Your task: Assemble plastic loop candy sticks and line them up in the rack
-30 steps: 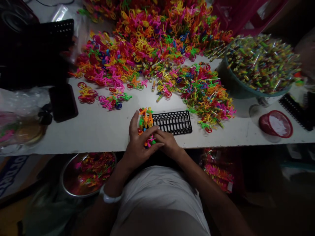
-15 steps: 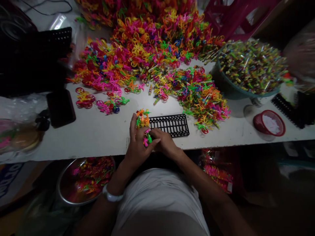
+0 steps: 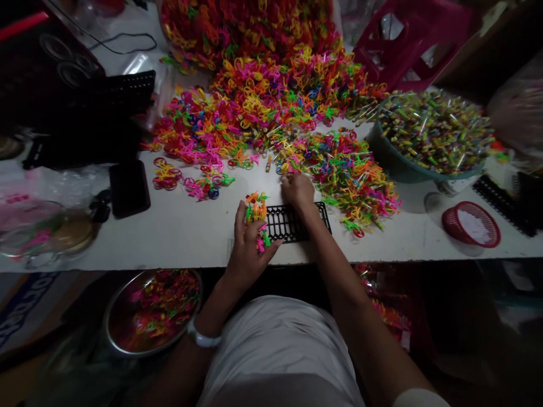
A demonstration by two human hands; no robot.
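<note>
My left hand is wrapped round the left end of a black slotted plastic rack lying on the white table. Small plastic toys in orange, green, yellow and pink stand in that end, between my thumb and fingers. My right hand is above the rack's far edge, its fingers curled down at the near edge of a pile of bright plastic toys. Its fingertips are partly hidden, and what they pinch cannot be made out. Small wrapped tubes lie close to that hand.
A teal tub heaped with wrapped tubes and a red basket of white bits stand at right. A phone lies at left. A metal bowl of toys sits below the table edge. A pink stool is behind.
My right hand has left my left hand and moved forward over the rack to the pile's edge. The left hand keeps its hold on the rack's end. The whole view has shifted slightly.
</note>
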